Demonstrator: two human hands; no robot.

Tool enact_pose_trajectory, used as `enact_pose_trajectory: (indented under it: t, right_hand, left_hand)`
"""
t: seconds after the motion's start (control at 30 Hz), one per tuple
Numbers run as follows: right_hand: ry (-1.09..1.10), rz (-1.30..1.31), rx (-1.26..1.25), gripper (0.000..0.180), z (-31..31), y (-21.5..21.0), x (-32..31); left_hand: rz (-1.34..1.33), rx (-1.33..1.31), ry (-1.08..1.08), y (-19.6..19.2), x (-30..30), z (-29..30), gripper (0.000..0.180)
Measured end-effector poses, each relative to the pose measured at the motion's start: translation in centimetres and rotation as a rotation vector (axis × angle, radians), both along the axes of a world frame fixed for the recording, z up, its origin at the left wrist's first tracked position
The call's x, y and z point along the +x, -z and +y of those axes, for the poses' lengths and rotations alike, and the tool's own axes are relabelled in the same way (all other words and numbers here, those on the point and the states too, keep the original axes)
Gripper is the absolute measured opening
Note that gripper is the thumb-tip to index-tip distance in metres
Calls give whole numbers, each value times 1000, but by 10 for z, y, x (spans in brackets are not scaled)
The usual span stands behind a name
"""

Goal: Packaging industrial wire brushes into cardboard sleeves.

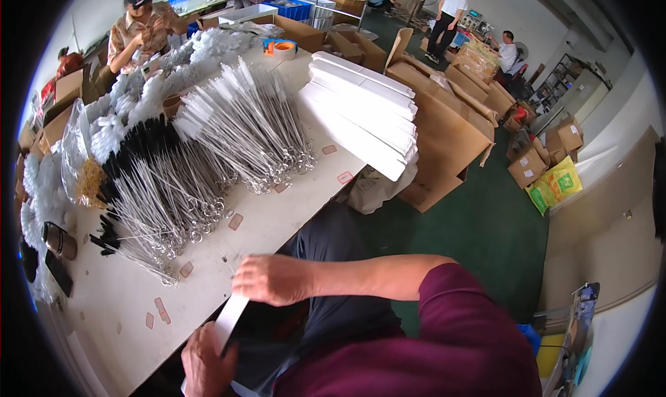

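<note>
My right hand [267, 279] grips the upper end of a long flat white paper sleeve [230, 317] at the table's near edge. My left hand [203, 364] holds the lower end of the same sleeve, close to my lap. Just beyond my right hand, a heap of wire-handled brushes with black bristles [156, 189] lies on the white table [125, 293]. A second heap with white bristles [243, 119] lies further back. A stack of the same white sleeves [361, 112] overhangs the table's right edge.
Small pinkish labels [236, 221] dot the table. Tape rolls [281, 48] sit at the far end. Open cardboard boxes [444, 140] crowd the green floor on the right. Across the table sits a person in a patterned shirt [142, 29]; others work at the back.
</note>
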State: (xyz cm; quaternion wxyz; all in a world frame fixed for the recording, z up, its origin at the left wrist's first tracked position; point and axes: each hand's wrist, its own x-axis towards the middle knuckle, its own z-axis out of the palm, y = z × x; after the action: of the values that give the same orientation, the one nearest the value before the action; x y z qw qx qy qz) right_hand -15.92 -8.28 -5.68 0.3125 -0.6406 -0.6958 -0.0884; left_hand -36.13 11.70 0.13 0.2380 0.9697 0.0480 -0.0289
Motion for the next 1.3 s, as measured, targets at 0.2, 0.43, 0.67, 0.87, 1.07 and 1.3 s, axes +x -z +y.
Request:
enact_pose_trajectory:
  t: [0.2, 0.43, 0.67, 0.87, 1.07, 1.3]
  right_hand:
    - [15, 100, 89, 25, 21, -20, -28]
    - [414, 288, 119, 52, 2, -1, -49]
    - [441, 362, 220, 44, 5, 20, -69]
    - [438, 524, 304, 40, 4, 12, -71]
    - [402, 647, 84, 35, 6, 22, -76]
    - [242, 997, 48, 18, 9, 21, -67]
  left_hand:
    - [139, -404, -79, 23, 31, -12, 46]
    - [-172, -189, -278, 45, 29, -31, 52]
    - [-286, -86, -345, 50, 25, -46, 55]
    - [-304, -36, -312, 60, 22, -42, 67]
    - [-269, 38, -344, 66, 23, -46, 67]
    - [-258, -136, -317, 60, 24, -51, 60]
